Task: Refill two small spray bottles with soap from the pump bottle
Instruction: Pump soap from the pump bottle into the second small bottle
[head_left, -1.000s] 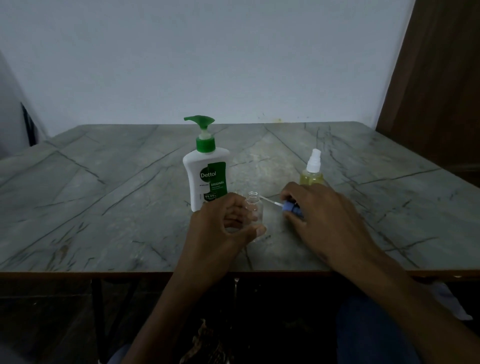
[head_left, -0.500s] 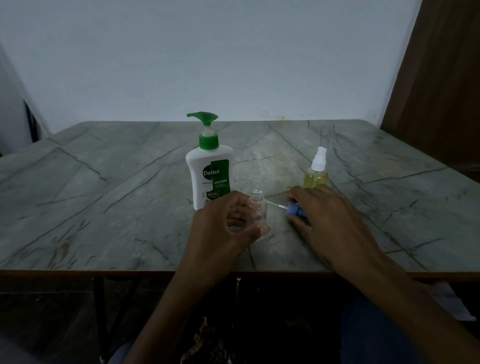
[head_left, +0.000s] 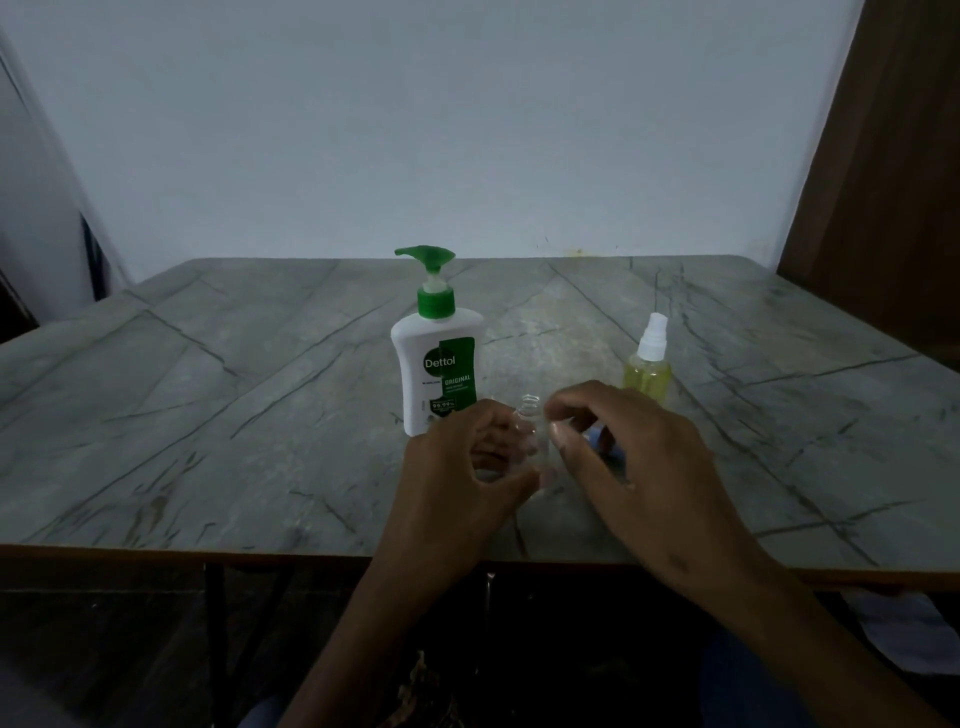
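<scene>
Two hands at an uncapped, upright clear bottle (head_left: 532, 431).
My left hand (head_left: 462, 467) grips it; my right hand (head_left: 618, 447) holds its blue cap (head_left: 602, 439), pump bottle (head_left: 439, 358) just behind.

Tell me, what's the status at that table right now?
Left hand grips the open clear bottle. Right hand holds its blue spray cap beside it. Pump bottle untouched behind. Nothing in the way.
</scene>
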